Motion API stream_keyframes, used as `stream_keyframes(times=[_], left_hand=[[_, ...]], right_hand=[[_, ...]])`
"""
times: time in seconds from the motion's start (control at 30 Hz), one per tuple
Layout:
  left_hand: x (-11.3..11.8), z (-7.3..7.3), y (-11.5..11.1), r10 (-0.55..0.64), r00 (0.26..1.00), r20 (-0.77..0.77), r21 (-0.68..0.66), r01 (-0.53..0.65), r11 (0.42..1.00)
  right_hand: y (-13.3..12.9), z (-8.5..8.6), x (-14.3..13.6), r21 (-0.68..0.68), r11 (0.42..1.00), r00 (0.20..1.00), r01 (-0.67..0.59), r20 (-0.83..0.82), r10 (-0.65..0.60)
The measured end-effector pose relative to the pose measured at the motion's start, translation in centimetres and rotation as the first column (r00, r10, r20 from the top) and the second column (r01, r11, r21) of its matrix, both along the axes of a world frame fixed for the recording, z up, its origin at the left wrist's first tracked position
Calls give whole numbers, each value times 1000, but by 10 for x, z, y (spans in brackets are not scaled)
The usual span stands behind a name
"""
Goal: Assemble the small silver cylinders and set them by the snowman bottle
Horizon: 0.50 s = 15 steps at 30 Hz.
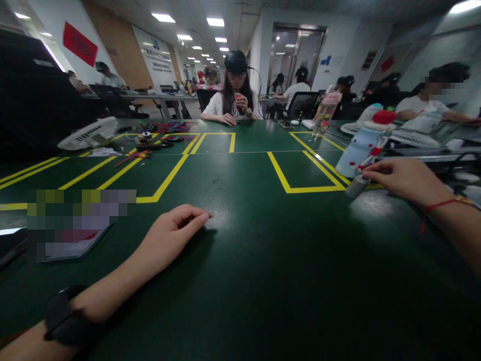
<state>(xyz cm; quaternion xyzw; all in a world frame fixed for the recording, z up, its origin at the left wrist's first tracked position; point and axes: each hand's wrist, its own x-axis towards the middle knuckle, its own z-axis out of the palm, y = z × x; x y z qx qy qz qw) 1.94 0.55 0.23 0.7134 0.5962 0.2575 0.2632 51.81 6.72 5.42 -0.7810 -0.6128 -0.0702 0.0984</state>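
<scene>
My right hand point(404, 180) is closed in a pinch at the right side of the table. From its fingertips hangs a small motor point(356, 186), a silver metal cylinder, tilted, with red and white wires point(377, 149) rising above the fingers. Just behind it stands a pale blue bottle point(356, 150) with a red top. My left hand point(180, 225) rests over the middle of the green table point(263, 260), thumb and fingers pressed together. Whatever may be between those fingertips is too small to make out.
Yellow tape point(315, 189) marks boxes on the table. To the left lie a plastic-covered card point(78, 248), a white fan point(88, 134) and a heap of coloured wires point(169, 127). A clear bottle point(326, 115) stands at the far right. A person point(235, 95) sits opposite.
</scene>
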Motion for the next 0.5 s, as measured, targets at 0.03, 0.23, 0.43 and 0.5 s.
stream_keyframes(times=[0.03,0.23,0.43,0.5], left_hand=[[0,0,0,-2,1000,-1,5,2,1000],[0,0,-1,4,1000,3,-4,-4,1000],[-1,-2,-1,7,1000,0,-3,-7,1000],[0,-2,-1,8,1000,5,0,-8,1000]], right_hand=[[0,0,0,-12,1000,1000,0,-4,0],[-1,5,0,-36,999,997,18,-70,-20],[0,1,-2,7,998,995,67,-74,-67],[2,0,-1,-13,999,994,49,-96,-50]])
